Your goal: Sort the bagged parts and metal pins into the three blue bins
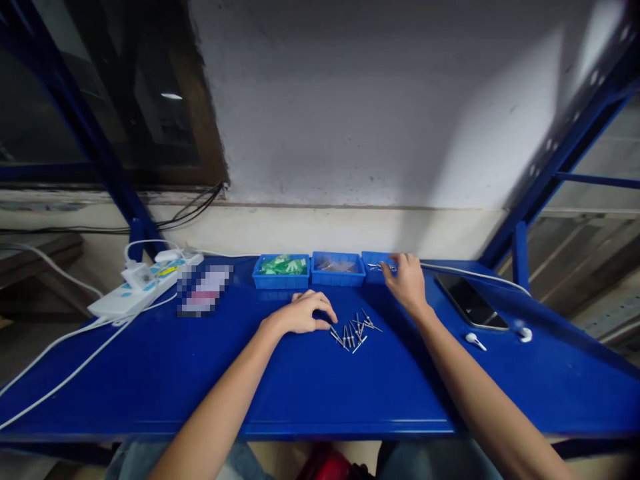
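On the blue table lies a loose pile of thin metal blind rivets (354, 332), pointing in different directions. My left hand (303, 312) rests at the pile's left edge, thumb and forefinger apart and curved toward the nearest rivet, with nothing seen between them. My right hand (407, 280) is over the front right side of the right blue bin (373, 256), which holds more rivets (376, 266). Its thumb and forefinger look apart above these rivets; the other fingers are partly hidden.
Left of that bin stand a blue bin (337, 280) with clear plastic pieces and another (281, 283) with green-and-white packets. A phone (473, 303) and two white earbuds (475, 341) lie at the right. A power strip (117, 300) with white cables occupies the left side.
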`<state>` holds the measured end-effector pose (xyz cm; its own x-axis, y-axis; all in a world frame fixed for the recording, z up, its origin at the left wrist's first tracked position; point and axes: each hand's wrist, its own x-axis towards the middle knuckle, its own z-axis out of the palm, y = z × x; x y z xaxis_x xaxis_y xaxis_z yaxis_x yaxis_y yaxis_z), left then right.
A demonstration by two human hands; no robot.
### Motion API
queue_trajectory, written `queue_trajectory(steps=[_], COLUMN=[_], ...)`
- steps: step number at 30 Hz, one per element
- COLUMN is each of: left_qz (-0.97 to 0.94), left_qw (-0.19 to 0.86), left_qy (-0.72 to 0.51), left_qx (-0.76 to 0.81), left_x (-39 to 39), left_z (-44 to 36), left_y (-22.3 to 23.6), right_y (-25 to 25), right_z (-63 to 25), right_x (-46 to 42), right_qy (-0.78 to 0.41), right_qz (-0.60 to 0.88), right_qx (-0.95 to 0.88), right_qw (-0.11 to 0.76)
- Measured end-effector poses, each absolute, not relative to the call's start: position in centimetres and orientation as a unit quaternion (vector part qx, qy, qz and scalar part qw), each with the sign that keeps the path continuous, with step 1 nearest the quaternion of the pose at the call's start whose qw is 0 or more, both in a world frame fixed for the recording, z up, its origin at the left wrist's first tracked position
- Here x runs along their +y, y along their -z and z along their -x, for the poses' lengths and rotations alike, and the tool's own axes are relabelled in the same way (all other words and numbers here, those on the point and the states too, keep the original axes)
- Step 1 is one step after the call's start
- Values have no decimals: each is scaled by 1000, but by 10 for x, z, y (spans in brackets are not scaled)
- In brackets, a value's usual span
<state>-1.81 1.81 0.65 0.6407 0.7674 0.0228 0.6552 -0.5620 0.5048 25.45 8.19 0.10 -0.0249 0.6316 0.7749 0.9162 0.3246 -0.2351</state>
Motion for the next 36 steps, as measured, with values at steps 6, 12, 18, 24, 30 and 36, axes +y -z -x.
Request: queue_trajectory(steps=[6, 12, 18, 24, 30, 36], left_qz=[-875, -806, -791, -754, -750, -776], left_qw=[226, 143, 150, 163, 197, 151], left_qy=[-130, -263, -331, -381, -396, -414], left_qx=[407, 510, 491, 509, 491, 451], left_x=[16, 26, 29, 26, 23, 20], left_z=[9, 6, 0, -4, -5, -6], left_y=[-3, 6, 7, 5, 5, 4], right_y=[10, 9, 9, 2, 3, 9], right_z=[-233, -191, -188, -191, -189, -189], right_x=[66, 37, 35, 32, 32, 35], right_qy=[96, -53, -37, -30, 19, -36], right_qz=[515, 382, 371, 351, 370, 377], right_qx=[-742, -852, -865, -877, -875, -862], right_qw=[418, 353, 337, 327, 311, 337])
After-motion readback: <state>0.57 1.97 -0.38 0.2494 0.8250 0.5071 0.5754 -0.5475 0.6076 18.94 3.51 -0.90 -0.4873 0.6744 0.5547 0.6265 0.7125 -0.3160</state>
